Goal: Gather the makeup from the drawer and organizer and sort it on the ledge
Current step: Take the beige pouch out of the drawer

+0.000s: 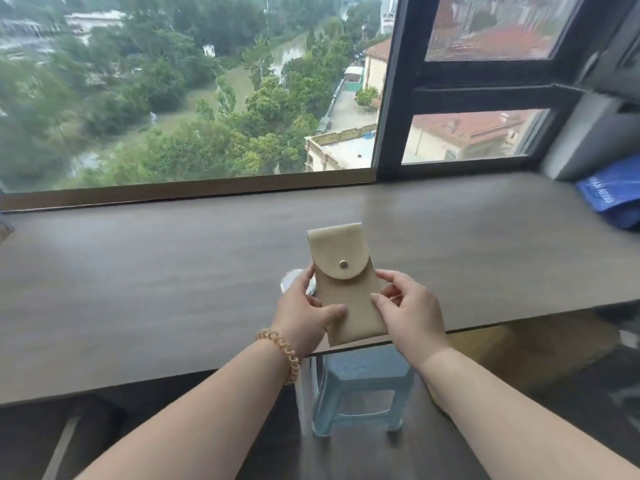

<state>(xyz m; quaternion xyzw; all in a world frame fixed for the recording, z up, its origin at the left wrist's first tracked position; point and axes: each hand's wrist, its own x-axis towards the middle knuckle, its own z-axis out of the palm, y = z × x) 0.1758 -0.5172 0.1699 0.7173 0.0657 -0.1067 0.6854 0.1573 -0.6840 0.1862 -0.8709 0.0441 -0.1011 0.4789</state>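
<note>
Stage: early, we judged | pouch: snapped shut, above the ledge's near edge | left hand and right hand: fingers pinching its sides | ledge: one clear round item behind our left hand; nothing sorted; drawer, organizer unseen

Both forearms reach forward bare, left hand pinching the beige pouch on its left edge, thumb on the front, right hand gripping its right edge, thumb pressed flat, coiled band on the left wrist
</note>
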